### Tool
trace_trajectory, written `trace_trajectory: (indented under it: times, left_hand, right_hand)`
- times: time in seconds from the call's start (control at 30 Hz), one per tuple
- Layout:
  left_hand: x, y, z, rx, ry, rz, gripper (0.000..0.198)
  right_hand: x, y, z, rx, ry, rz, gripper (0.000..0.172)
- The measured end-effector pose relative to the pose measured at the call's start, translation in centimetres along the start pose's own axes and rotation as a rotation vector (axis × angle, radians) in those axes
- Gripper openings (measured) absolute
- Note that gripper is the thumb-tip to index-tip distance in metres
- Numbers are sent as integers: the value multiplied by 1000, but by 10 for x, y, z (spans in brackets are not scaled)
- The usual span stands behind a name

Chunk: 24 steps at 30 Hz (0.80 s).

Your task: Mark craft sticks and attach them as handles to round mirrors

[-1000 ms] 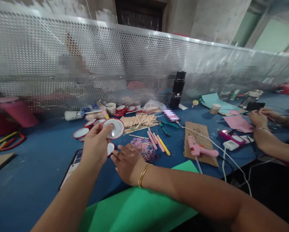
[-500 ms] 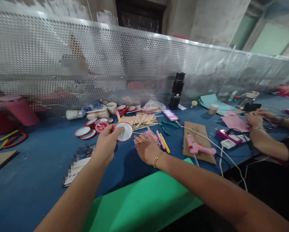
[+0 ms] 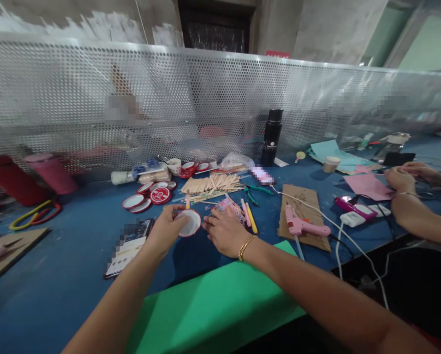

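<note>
One disc is being gripped by the left hand above the table; yarn is being covered by the right hand (its grip cannot be told); other discs are lying unhandled.

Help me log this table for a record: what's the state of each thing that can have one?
Disc: pinched in left hand
Right hand: open, over tangled threads
Black bottle: upright, lid on
Front phone: lying flat, screen lit
Back phone: screen lit, cable attached
Glue gun: lying on cardboard
Pliers: handles apart
Cup: upright
</note>
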State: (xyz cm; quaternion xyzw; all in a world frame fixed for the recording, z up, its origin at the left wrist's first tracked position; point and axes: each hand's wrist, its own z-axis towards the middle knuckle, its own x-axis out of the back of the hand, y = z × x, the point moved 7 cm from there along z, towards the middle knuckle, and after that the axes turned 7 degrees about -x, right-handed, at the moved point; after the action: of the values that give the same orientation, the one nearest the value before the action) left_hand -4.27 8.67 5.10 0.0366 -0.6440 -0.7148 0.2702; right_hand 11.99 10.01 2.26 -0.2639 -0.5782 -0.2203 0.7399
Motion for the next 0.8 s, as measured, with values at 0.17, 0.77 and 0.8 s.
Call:
trace_trajectory:
  times: [0.17, 0.77, 0.8]
  left_hand:
    - [-1, -21, -8, 5, -36, 215, 45]
    - [-21, 15, -55, -195, -289, 1342, 46]
    - [-22, 17, -56, -225, -286, 1381, 46]
  right_hand:
    - [20, 4, -10, -23, 45, 39, 42]
    - [68, 22, -52, 72, -20, 65, 24]
    - [68, 23, -52, 64, -30, 44, 24]
